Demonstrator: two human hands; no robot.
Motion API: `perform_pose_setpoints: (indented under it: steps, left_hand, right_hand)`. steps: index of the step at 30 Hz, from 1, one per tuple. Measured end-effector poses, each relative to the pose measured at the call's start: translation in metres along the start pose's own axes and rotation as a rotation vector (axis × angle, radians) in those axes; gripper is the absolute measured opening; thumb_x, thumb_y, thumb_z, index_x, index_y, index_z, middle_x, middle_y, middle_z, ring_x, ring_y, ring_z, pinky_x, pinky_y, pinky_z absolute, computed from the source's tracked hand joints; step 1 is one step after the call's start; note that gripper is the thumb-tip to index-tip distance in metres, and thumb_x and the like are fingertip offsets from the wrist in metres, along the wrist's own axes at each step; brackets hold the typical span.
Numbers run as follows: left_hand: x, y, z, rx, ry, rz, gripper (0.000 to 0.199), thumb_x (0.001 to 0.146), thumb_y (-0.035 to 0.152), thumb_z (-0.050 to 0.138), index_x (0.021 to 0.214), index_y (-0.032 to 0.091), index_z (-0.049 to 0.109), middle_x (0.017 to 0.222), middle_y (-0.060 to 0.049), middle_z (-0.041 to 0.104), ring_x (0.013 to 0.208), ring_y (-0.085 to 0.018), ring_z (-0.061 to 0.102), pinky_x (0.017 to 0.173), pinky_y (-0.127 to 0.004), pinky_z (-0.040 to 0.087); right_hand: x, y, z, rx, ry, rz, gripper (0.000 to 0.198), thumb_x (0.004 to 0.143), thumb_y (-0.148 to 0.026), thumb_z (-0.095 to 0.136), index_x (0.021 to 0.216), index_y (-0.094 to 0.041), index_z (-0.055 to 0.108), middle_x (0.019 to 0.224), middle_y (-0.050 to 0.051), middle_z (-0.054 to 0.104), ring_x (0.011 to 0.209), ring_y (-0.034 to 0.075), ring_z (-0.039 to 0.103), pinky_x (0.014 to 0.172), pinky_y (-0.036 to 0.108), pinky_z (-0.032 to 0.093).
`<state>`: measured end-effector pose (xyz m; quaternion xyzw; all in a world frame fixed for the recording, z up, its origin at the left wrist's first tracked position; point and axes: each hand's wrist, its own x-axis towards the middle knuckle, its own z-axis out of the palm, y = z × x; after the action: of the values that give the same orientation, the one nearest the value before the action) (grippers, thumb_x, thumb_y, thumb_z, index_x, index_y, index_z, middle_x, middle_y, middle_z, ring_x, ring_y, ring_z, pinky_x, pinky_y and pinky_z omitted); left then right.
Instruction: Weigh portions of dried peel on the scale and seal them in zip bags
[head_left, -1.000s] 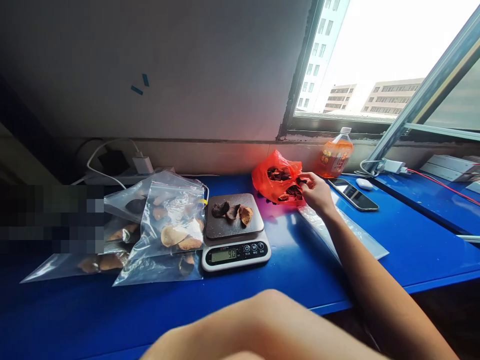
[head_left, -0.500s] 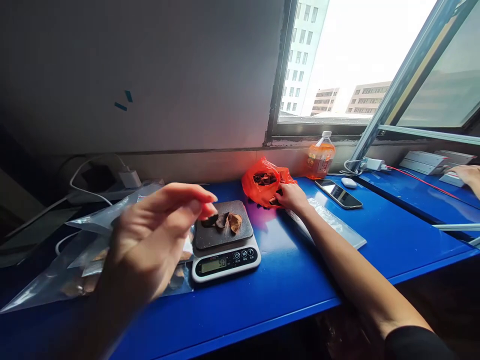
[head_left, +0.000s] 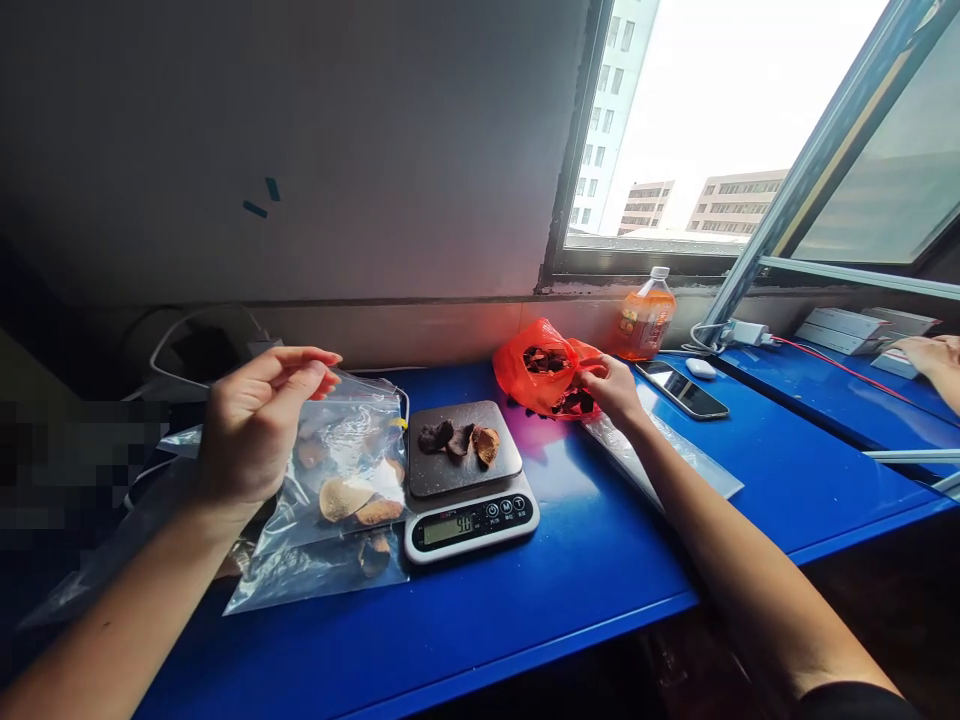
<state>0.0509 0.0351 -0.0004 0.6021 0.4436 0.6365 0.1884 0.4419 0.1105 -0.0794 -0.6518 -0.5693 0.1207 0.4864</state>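
My right hand (head_left: 611, 388) is closed on the edge of a red plastic bag (head_left: 517, 375), which has dark, broken dried pieces inside its mouth. My left hand (head_left: 259, 420) is raised over clear plastic bags, thumb and fingers drawn together, with nothing visible between the tips. A digital kitchen scale (head_left: 471, 525) stands between my hands, its display reading about 9.0. On its plate lie several curled dried pieces, some dark (head_left: 459, 440) and one tan (head_left: 487, 446). The clear zip bag (head_left: 300, 535) beside the scale has tan dried pieces in it.
Right of the red bag lie flat clear plastic bags (head_left: 701, 468), a phone (head_left: 682, 390) and a white case (head_left: 700, 368). An orange drink bottle (head_left: 646, 318) stands by the wall. Another person's hand (head_left: 934, 358) is at far right, beyond a metal frame (head_left: 739, 285).
My left hand has moved left, away from in front of the scale, uncovering the dark pieces and a clear bag. My right hand now holds the red bag's edge. The reading looks the same.
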Motion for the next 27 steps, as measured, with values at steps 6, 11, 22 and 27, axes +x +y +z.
perform_pose_setpoints:
  steps: [6,11,22,27]
  left_hand:
    - [0.0,-0.019,-0.012,0.24,0.001,0.043,0.016,0.082,0.028,0.061,0.091,0.019,0.072,0.079,0.0,0.07,0.074,-0.017,0.066,0.069,-0.028,0.05]
    - [-0.005,-0.021,-0.008,0.463,-0.14,0.11,0.022,0.084,0.036,0.057,0.092,0.022,0.071,0.078,0.001,0.071,0.076,-0.02,0.068,0.07,-0.029,0.05]
    - [-0.008,-0.015,-0.006,0.547,-0.244,0.258,0.019,0.084,0.032,0.056,0.087,0.022,0.071,0.083,0.002,0.073,0.071,-0.018,0.064,0.073,-0.028,0.047]
    - [-0.012,-0.016,-0.003,0.535,-0.288,0.299,0.019,0.088,0.028,0.055,0.09,0.019,0.072,0.087,0.0,0.073,0.074,-0.017,0.064,0.073,-0.027,0.046]
  right_hand:
    - [-0.009,-0.009,-0.008,0.421,-0.041,0.033,0.036,0.071,-0.042,0.063,0.093,-0.014,0.068,0.082,0.008,0.074,0.069,0.017,0.068,0.065,0.03,0.055]
    - [-0.012,-0.009,0.0,0.594,-0.097,0.106,0.031,0.063,-0.039,0.069,0.084,-0.015,0.071,0.074,0.005,0.073,0.06,0.015,0.065,0.058,0.027,0.052]
    - [-0.013,-0.012,-0.017,0.756,-0.202,0.178,0.017,0.066,-0.027,0.07,0.081,-0.019,0.071,0.09,0.008,0.076,0.083,0.02,0.071,0.081,0.034,0.058]
    - [-0.021,-0.038,-0.027,0.758,-0.129,0.073,0.018,0.077,-0.027,0.064,0.092,-0.019,0.07,0.096,0.008,0.074,0.086,0.019,0.071,0.082,0.034,0.058]
